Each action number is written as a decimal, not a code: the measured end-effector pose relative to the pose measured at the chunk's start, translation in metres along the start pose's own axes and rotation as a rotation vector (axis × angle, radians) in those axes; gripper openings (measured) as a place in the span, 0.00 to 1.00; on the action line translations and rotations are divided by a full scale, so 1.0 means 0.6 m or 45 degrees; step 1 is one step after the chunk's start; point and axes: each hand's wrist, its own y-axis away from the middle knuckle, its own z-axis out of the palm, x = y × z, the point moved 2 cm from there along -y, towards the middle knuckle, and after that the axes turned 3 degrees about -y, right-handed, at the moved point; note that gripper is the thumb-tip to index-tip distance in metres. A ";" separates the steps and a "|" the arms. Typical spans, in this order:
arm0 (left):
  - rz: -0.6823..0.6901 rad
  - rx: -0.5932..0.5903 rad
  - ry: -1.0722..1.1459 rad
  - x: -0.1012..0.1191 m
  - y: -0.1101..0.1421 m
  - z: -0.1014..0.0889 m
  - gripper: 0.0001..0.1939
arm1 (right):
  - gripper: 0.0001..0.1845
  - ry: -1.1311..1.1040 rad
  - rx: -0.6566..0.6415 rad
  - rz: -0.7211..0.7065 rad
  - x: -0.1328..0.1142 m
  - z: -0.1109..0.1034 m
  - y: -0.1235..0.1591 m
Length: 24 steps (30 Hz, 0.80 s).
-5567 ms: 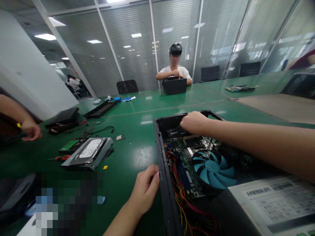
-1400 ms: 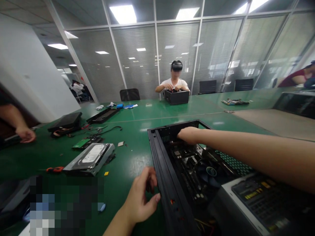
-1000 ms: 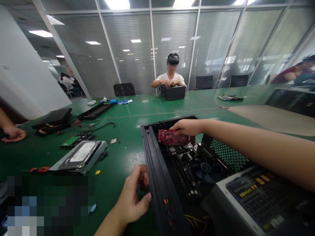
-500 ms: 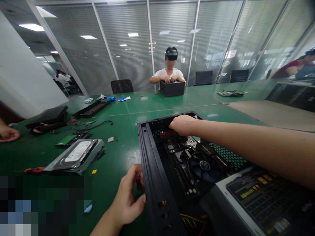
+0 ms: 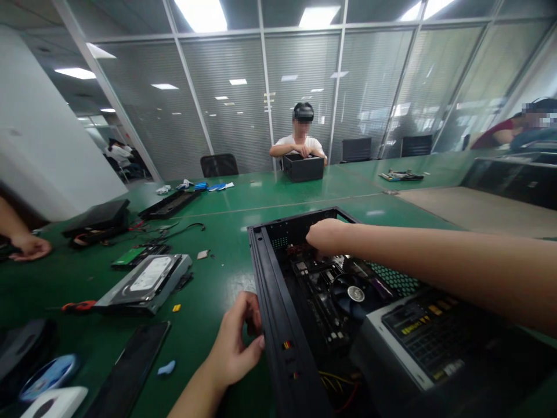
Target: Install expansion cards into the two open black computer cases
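The right hand (image 5: 328,237) is down inside the black computer case (image 5: 276,302), at 11 o'clock from the middle of the case. Its fingertips are hidden, so I cannot tell if they pinch anything. A dark red card (image 5: 296,249) shows just beside that hand, at 10 o'clock. The left hand (image 5: 241,334) is by the long side at 9 o'clock, thumb and fingers apart.

The step in hand seems to be work on the card. I think this calls for small, gentle pushes or pulls, keeping off the fan (image 5: 350,296) near the middle.

The case lies on a shiny green worktop (image 5: 220,276). Over at 9 o'clock are a hard drive (image 5: 150,276), a red screwdriver (image 5: 79,306) and a yellow bit (image 5: 176,308). Far off at 11 o'clock, a person (image 5: 300,142) works at a black box (image 5: 307,169) before a glass wall (image 5: 230,116).
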 end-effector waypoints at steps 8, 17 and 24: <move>0.095 0.154 -0.175 -0.002 0.007 0.000 0.17 | 0.40 -0.277 0.528 -0.240 -0.076 0.060 0.327; 0.158 0.399 -0.304 0.001 0.011 -0.030 0.16 | 0.46 -0.344 0.581 -0.380 -0.034 0.064 0.284; 0.046 0.502 -0.319 -0.012 0.013 -0.029 0.18 | 0.43 -0.241 0.663 -0.126 0.077 0.013 -0.065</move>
